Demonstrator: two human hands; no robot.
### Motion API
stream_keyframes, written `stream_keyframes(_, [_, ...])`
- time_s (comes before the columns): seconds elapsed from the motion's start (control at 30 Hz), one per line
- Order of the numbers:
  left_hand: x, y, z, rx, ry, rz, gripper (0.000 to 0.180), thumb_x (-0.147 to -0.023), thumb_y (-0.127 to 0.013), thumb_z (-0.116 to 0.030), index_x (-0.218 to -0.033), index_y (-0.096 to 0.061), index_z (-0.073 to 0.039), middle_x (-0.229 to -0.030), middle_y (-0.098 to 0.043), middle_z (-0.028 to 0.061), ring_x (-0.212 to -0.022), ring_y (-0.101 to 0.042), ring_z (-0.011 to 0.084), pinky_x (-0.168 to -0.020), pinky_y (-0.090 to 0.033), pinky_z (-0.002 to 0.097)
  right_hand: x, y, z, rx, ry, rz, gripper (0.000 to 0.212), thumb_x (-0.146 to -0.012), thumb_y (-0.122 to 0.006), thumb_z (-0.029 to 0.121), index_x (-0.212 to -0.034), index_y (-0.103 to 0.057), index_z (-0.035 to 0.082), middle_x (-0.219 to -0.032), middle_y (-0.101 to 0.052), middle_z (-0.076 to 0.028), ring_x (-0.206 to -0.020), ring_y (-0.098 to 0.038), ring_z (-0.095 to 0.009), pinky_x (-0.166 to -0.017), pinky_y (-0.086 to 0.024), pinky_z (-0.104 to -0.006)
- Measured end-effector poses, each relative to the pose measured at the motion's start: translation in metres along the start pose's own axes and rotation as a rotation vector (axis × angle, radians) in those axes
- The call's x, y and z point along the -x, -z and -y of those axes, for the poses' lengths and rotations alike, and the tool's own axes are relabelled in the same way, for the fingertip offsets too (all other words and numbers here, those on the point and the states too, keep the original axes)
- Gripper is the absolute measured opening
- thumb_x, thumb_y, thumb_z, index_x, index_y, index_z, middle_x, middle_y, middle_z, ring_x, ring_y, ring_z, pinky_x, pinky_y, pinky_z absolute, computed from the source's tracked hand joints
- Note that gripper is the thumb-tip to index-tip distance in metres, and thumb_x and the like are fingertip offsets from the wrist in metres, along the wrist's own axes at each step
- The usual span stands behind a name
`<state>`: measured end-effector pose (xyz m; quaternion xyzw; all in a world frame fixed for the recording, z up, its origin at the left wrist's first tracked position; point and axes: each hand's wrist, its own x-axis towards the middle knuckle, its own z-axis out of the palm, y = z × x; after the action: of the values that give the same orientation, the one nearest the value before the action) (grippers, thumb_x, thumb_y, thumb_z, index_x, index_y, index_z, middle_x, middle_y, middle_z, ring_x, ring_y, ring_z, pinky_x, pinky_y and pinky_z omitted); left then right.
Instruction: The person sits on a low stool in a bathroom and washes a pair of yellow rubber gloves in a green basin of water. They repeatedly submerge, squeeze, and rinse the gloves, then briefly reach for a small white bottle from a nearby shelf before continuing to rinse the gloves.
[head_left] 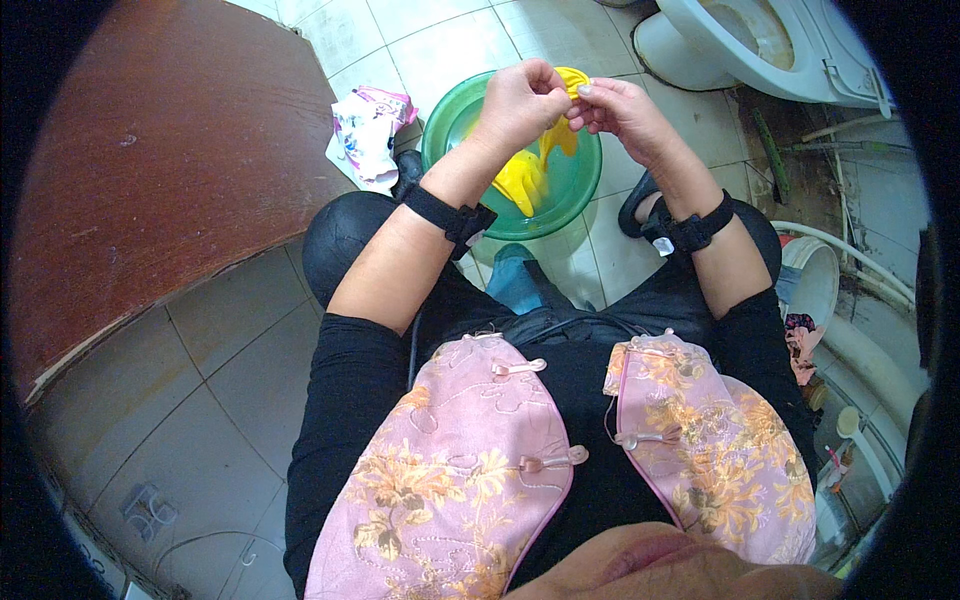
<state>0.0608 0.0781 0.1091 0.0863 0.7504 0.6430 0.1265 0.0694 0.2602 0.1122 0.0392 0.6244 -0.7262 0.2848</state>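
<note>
A soft yellow piece [521,182], either cloth or a glove, hangs down into a green round basin [438,192] on the floor. I cannot tell its exact kind. Above the basin's far side, my left hand [522,100] is closed on the gathered upper edge of this piece. My right hand [625,115] pinches the same edge close beside it, thumb and fingers together. Part of the yellow edge shows between the two hands, and my left wrist and hand cover some of the rest.
A brown wooden panel [170,150] stands at the left. Next to it lies a white and pink plastic packet [366,138]. A toilet [700,50] is at the far right, with pipes and a white bucket [812,285] nearer. My knees flank the basin on pale tiles.
</note>
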Motion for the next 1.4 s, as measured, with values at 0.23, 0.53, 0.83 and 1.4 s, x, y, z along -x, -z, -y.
stream_keyframes(0.23, [0.0,0.004,-0.003,0.266,0.152,0.097,0.011,-0.082,-0.061,-0.009,-0.087,-0.059,0.001,-0.072,-0.06,0.0036,-0.057,-0.056,0.01,-0.051,-0.047,0.0218,0.0,0.002,-0.001,-0.007,0.02,0.004,0.022,-0.089,-0.058,0.024,-0.098,-0.061,0.005,-0.084,-0.066,-0.003,-0.072,-0.063,-0.008,-0.067,-0.05,-0.0191])
stream_keyframes(0.53, [-0.001,0.005,-0.002,0.384,0.174,0.141,0.009,-0.082,-0.061,-0.008,-0.087,-0.059,-0.001,-0.073,-0.06,0.0039,-0.059,-0.056,0.0091,-0.056,-0.048,0.0219,-0.002,0.006,-0.002,-0.065,0.007,0.044,0.016,-0.086,-0.057,0.02,-0.093,-0.059,0.006,-0.078,-0.061,0.0,-0.068,-0.058,-0.006,-0.066,-0.05,-0.0197])
stream_keyframes(0.83, [0.0,0.005,-0.003,0.214,0.095,0.122,0.012,-0.082,-0.062,-0.01,-0.089,-0.06,0.0,-0.075,-0.061,0.0046,-0.062,-0.058,0.01,-0.057,-0.049,0.0225,-0.002,0.007,0.001,0.014,0.037,0.02,0.016,-0.087,-0.057,0.022,-0.091,-0.06,0.006,-0.078,-0.061,0.0,-0.07,-0.057,-0.006,-0.067,-0.048,-0.0195])
stream_keyframes(1.4, [0.003,-0.005,0.001,-0.401,-0.2,-0.126,0.016,-0.073,-0.064,-0.017,-0.074,-0.059,-0.002,-0.068,-0.061,0.0181,-0.063,-0.063,0.0316,-0.058,-0.051,0.037,0.0,-0.005,-0.002,0.305,0.163,-0.032,0.02,-0.086,-0.06,0.023,-0.088,-0.064,0.003,-0.078,-0.062,-0.001,-0.07,-0.058,-0.008,-0.065,-0.046,-0.0202])
